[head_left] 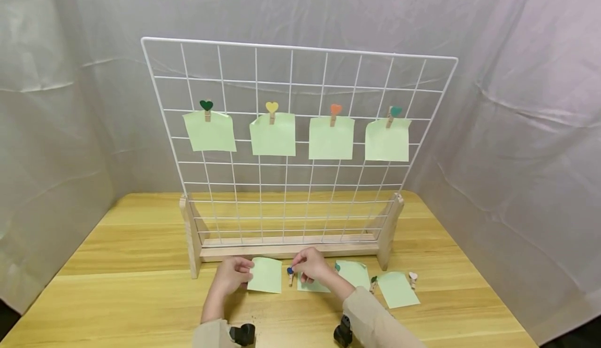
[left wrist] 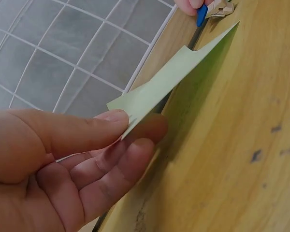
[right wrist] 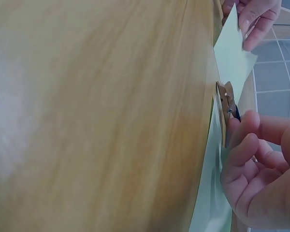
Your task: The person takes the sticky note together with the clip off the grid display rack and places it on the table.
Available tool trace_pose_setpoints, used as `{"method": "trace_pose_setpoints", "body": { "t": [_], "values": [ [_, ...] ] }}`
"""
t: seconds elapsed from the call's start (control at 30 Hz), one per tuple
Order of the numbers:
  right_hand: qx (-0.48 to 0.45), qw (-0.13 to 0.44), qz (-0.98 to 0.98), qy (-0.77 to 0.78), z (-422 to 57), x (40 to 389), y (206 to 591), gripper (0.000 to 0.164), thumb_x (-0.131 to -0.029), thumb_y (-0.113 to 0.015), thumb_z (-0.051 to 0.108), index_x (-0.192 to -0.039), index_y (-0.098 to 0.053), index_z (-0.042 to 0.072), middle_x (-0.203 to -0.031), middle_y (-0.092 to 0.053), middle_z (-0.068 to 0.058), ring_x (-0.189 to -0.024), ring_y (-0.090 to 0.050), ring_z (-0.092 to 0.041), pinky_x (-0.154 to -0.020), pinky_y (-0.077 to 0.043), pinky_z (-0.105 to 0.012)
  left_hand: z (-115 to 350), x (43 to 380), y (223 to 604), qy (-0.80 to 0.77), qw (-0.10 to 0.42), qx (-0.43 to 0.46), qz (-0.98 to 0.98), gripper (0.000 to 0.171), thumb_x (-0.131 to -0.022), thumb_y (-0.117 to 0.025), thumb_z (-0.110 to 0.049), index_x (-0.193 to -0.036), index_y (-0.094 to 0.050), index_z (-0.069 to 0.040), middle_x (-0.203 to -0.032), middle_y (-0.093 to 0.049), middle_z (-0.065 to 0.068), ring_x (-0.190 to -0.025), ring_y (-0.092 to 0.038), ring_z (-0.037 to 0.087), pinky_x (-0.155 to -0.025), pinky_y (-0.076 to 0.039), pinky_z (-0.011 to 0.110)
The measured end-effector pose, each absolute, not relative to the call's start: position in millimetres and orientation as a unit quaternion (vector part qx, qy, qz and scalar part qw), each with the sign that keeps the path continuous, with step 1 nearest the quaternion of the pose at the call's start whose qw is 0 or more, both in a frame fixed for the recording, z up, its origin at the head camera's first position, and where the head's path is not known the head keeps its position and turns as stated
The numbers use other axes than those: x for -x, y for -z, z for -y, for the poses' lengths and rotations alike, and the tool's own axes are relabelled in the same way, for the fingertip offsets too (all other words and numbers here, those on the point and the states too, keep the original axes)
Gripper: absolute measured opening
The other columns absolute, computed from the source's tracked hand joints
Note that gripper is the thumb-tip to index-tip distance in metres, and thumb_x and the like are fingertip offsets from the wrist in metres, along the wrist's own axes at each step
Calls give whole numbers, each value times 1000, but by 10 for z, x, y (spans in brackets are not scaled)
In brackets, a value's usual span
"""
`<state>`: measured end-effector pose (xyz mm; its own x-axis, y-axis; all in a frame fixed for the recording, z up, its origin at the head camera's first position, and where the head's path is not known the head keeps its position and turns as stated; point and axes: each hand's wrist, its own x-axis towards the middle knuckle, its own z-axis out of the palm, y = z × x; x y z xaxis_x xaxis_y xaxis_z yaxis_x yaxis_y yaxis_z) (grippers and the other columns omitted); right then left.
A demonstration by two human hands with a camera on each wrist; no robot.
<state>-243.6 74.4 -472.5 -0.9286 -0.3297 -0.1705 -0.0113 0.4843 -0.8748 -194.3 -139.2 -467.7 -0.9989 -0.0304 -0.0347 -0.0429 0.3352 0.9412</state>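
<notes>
My left hand point(head_left: 232, 275) pinches the left edge of a pale green paper square point(head_left: 265, 275) between thumb and fingers. In the left wrist view that sheet point(left wrist: 169, 77) tilts up off the wood. Just right of it, my right hand point(head_left: 312, 265) pinches a small wooden clothespin point(head_left: 290, 278) with a blue heart at its top. The right wrist view shows this clothespin point(right wrist: 226, 101) at the fingertips, its spring visible. Under the right hand lies a second green sheet point(head_left: 313, 285), partly covered by it.
A white wire grid point(head_left: 300, 181) stands in a wooden base point(head_left: 291, 250). Several green sheets point(head_left: 272, 139) hang on it from heart clothespins point(head_left: 335, 113). On the table point(head_left: 117, 306), right of my hands, lie more sheets point(head_left: 398, 289) and clothespins point(head_left: 413, 280).
</notes>
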Motion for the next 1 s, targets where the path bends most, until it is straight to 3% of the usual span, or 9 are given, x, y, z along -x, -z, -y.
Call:
{"method": "trace_pose_setpoints", "body": {
  "t": [0.37,0.63,1.0],
  "values": [
    [103,155,-858,479,-747,2424,4695,4,-81,-61,1,-77,-61,0,-67,-59,-5,-37,-46,-7,-34,-37,-18,1410,1923,4657,-546,43,36,-836,19,-86,-55,-7,-96,-60,8,-77,-60,9,-55,-58,21,-49,-48,33],
    [98,162,-858,477,-762,2415,4684,5,-82,-61,3,-77,-61,1,-66,-59,-6,-36,-47,-8,-34,-38,-18,1479,1876,4571,-523,60,37,-849,21,-88,-53,-10,-98,-59,8,-81,-59,10,-58,-59,22,-50,-48,34],
    [106,160,-850,490,-774,2431,4621,5,-83,-61,7,-80,-61,2,-67,-60,-8,-37,-48,-9,-35,-39,-19,1507,1873,4502,-523,36,28,-851,20,-88,-53,-9,-98,-59,8,-82,-60,12,-58,-59,21,-51,-47,34]
  ]
}}
